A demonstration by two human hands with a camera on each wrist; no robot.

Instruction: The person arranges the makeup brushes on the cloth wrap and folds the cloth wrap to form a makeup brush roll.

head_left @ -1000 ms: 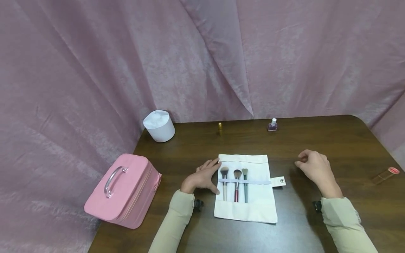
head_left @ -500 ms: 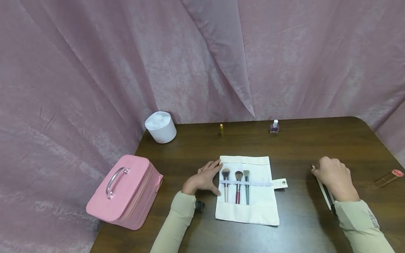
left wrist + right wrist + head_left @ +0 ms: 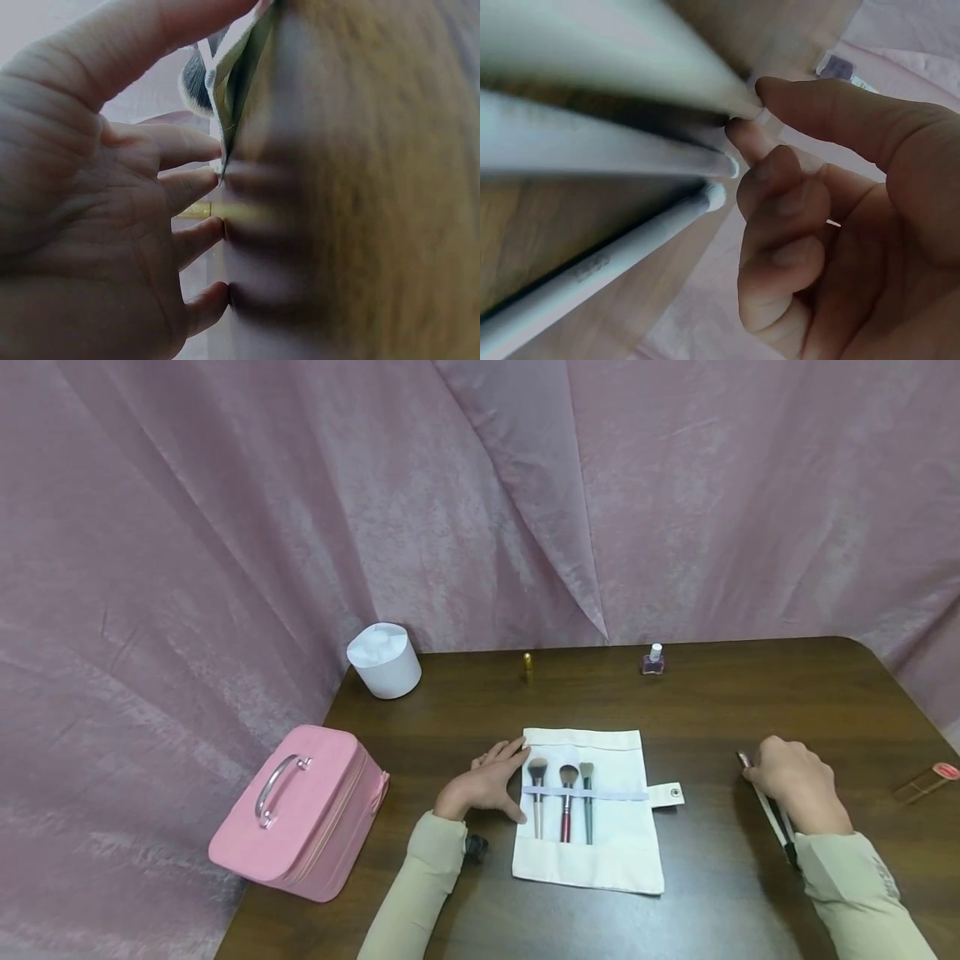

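My left hand [image 3: 483, 781] rests on the table with fingers and thumb spread, its fingertips at the left edge of a white cloth brush roll [image 3: 618, 822]. Three makeup brushes sit under the roll's elastic band: a pale-handled brush [image 3: 537, 768], a red-handled brush [image 3: 567, 774] and a green-handled brush [image 3: 587, 770]. To the right of the roll, my right hand [image 3: 798, 781] pinches the end of a pale makeup brush handle [image 3: 630, 56] between thumb and index finger, the other fingers curled. A second handle [image 3: 615, 142] and a third handle [image 3: 607, 262] lie beside it in the right wrist view; their heads are hidden.
A pink case [image 3: 300, 810] with a metal handle stands at the left. Along the back are a white round container [image 3: 386, 664], a small gold tube [image 3: 528, 667] and a purple nail polish bottle [image 3: 653, 662]. A lipstick-like tube [image 3: 926, 782] is at the right.
My right hand has moved right from beside the roll's snap tab and now pinches a pale handle. Handles show beneath it. My left hand has stayed at the roll's edge.
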